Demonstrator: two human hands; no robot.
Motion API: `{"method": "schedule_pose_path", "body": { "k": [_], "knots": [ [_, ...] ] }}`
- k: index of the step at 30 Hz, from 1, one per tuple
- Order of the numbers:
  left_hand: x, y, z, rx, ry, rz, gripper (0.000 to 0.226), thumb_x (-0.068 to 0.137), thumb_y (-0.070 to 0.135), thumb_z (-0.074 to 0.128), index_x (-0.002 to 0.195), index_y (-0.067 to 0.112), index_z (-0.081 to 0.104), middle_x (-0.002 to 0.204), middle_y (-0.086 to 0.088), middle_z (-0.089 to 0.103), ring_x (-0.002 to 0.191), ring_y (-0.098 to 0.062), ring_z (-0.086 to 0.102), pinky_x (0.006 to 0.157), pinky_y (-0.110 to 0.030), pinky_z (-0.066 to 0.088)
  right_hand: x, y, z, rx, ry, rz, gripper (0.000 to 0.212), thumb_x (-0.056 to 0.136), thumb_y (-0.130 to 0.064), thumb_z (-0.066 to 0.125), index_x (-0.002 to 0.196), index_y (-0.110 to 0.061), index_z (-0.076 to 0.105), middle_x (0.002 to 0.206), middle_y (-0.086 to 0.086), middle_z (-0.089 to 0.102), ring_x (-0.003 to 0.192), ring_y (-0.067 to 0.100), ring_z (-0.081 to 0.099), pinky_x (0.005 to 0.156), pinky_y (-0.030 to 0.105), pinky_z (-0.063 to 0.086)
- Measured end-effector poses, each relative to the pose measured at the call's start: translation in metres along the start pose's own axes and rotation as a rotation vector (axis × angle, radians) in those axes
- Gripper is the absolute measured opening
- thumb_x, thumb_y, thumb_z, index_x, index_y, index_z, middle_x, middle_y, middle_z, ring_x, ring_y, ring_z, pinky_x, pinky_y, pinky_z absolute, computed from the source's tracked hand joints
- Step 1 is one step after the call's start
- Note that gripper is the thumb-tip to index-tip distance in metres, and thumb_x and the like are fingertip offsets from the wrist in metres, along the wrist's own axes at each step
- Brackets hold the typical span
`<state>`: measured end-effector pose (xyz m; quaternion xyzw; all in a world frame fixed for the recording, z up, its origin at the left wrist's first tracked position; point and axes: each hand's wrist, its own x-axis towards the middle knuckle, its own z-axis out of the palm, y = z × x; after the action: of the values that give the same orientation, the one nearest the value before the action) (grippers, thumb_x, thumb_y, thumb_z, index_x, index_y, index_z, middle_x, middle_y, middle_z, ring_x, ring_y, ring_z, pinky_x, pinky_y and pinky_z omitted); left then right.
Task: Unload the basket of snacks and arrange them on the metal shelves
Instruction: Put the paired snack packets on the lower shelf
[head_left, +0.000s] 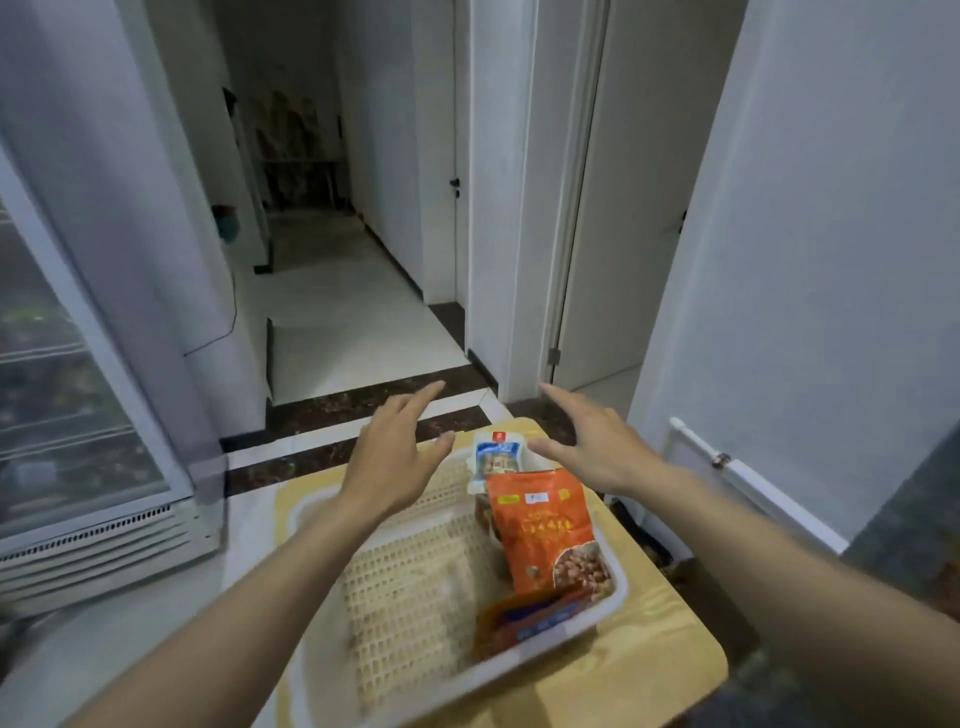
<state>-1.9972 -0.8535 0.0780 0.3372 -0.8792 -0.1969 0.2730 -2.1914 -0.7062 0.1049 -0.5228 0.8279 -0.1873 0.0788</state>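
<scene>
A pale yellow wood-grain tabletop (654, 654) with rounded corners carries a white plastic basket (621, 584) with a cream lattice floor. The snacks lie along the basket's right side. A flat orange-and-blue foil packet (530, 618) leans in the near corner. Behind it is a glossy orange pouch printed with nuts (540, 525), and a small white-and-blue sachet (496, 457) sits at the far end.

Over that far end both bare hands are spread wide, palms down, holding nothing. The left hand (400, 452) hangs above the lattice. The right hand (597, 447) has its thumb tip just beside the sachet, but contact cannot be told.

Beyond are a white tiled floor with dark marbled bands (363, 400), a glass-fronted cooler (67, 374) at left, and a dim corridor with white doors (441, 171).
</scene>
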Motion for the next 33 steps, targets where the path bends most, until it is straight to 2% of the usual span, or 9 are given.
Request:
{"method": "schedule_pose_path", "body": {
  "k": [5, 9, 15, 19, 22, 24, 26, 30, 33],
  "knots": [
    [0.047, -0.05, 0.062, -0.094, -0.136, -0.081, 0.052, 0.094, 0.029, 0.059, 0.143, 0.035, 0.041, 0.123, -0.001, 0.059, 0.113, -0.018, 0.056, 0.096, -0.033, 0.044, 0.07, 0.025, 0.043, 0.114, -0.039, 0.114, 0.073, 0.091, -0.056, 0.059, 0.153, -0.037, 0.025, 0.155, -0.002, 0.04, 0.141, 0.026, 0.039, 0.111, 0.045, 0.04],
    [0.065, -0.083, 0.11, -0.193, -0.244, -0.149, 0.045, 0.095, 0.02, 0.058, 0.136, 0.033, 0.049, 0.107, -0.001, 0.062, 0.088, -0.014, 0.06, 0.078, -0.026, 0.045, 0.109, 0.044, 0.078, 0.188, -0.122, 0.17, 0.071, 0.092, -0.047, 0.063, 0.152, -0.033, 0.029, 0.149, 0.004, 0.047, 0.133, 0.025, 0.048, 0.101, 0.035, 0.043],
    [0.073, -0.115, 0.172, -0.288, -0.347, -0.2, 0.044, 0.097, 0.016, 0.054, 0.137, 0.032, 0.05, 0.106, -0.004, 0.06, 0.086, -0.015, 0.058, 0.074, -0.023, 0.046, 0.146, 0.07, 0.127, 0.188, -0.307, 0.175, 0.073, 0.091, -0.054, 0.06, 0.153, -0.033, 0.027, 0.14, 0.005, 0.053, 0.119, 0.021, 0.054, 0.09, 0.03, 0.045],
    [0.08, -0.122, 0.202, -0.429, -0.345, -0.313, 0.033, 0.099, 0.016, 0.051, 0.129, 0.031, 0.055, 0.103, 0.001, 0.06, 0.086, -0.004, 0.059, 0.065, -0.01, 0.046, 0.161, 0.087, 0.151, 0.217, -0.347, 0.217, 0.073, 0.086, -0.065, 0.058, 0.149, -0.042, 0.03, 0.134, 0.009, 0.054, 0.115, 0.026, 0.057, 0.095, 0.039, 0.05],
    [0.083, -0.123, 0.216, -0.575, -0.357, -0.372, 0.029, 0.1, 0.013, 0.05, 0.117, 0.034, 0.059, 0.114, 0.0, 0.062, 0.103, -0.006, 0.06, 0.077, -0.021, 0.053, 0.169, 0.103, 0.166, 0.252, -0.384, 0.222, 0.078, 0.078, -0.072, 0.057, 0.147, -0.045, 0.033, 0.131, 0.009, 0.057, 0.113, 0.027, 0.059, 0.094, 0.046, 0.052],
    [0.085, -0.122, 0.223, -0.645, -0.369, -0.405, 0.032, 0.1, 0.01, 0.048, 0.117, 0.033, 0.062, 0.124, -0.003, 0.06, 0.117, -0.015, 0.056, 0.087, -0.032, 0.053, 0.173, 0.106, 0.17, 0.249, -0.39, 0.205, 0.071, 0.083, -0.061, 0.063, 0.146, -0.041, 0.036, 0.132, 0.007, 0.057, 0.116, 0.027, 0.057, 0.096, 0.048, 0.051],
    [0.086, -0.12, 0.225, -0.719, -0.353, -0.486, 0.033, 0.1, 0.006, 0.048, 0.121, 0.025, 0.065, 0.127, -0.003, 0.06, 0.12, -0.017, 0.054, 0.084, -0.028, 0.051, 0.174, 0.106, 0.172, 0.22, -0.382, 0.188, 0.066, 0.087, -0.054, 0.065, 0.146, -0.041, 0.038, 0.134, 0.005, 0.057, 0.12, 0.028, 0.053, 0.099, 0.048, 0.047],
    [0.085, -0.116, 0.223, -0.88, -0.256, -0.648, 0.03, 0.098, 0.001, 0.05, 0.115, 0.016, 0.07, 0.117, -0.003, 0.068, 0.11, -0.018, 0.062, 0.077, -0.026, 0.049, 0.176, 0.105, 0.17, 0.278, -0.341, 0.209, 0.066, 0.085, -0.045, 0.073, 0.144, -0.041, 0.044, 0.135, 0.002, 0.055, 0.124, 0.027, 0.048, 0.104, 0.047, 0.042],
    [0.085, -0.11, 0.217, -1.013, -0.195, -0.743, 0.024, 0.096, 0.0, 0.054, 0.104, 0.015, 0.072, 0.103, -0.005, 0.074, 0.097, -0.021, 0.067, 0.075, -0.027, 0.052, 0.173, 0.106, 0.166, 0.562, -0.293, 0.26, 0.067, 0.079, -0.017, 0.082, 0.139, -0.028, 0.054, 0.117, 0.0, 0.057, 0.107, 0.017, 0.058, 0.093, 0.04, 0.055]
  ]
}}
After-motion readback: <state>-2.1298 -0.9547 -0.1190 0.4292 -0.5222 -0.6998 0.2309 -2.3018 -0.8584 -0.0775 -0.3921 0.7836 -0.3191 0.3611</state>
